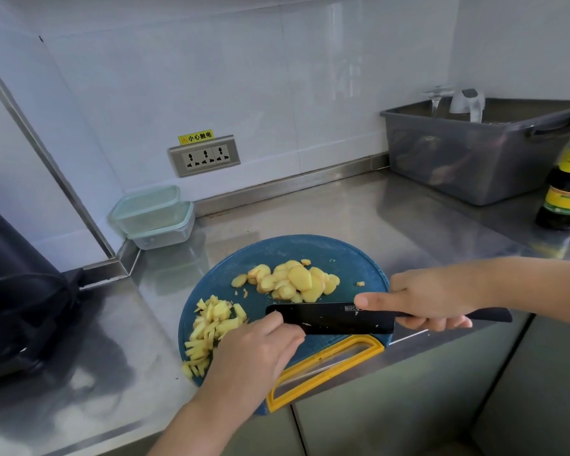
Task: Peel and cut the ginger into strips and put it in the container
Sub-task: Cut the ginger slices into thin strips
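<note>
Right hand (431, 301) grips the knife (329, 319) handle, index finger straight along the blade. Left hand (254, 350) is knuckles-up at the blade tip, fingers bent down; cannot tell whether it holds anything. On the board (277, 255), slices (293, 281) lie far-centre and strips (208, 327) at the left. Containers (155, 215) are stacked far left on the bench (343, 212).

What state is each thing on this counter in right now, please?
ginger slices: peeled, sliced, piled on cutting board.
ginger strips: cut, heaped at board's left edge.
knife: gripped by right hand, blade over board.
left hand: curled beside blade; what's beneath is hidden.
containers: stacked, no ginger visible inside.
</note>
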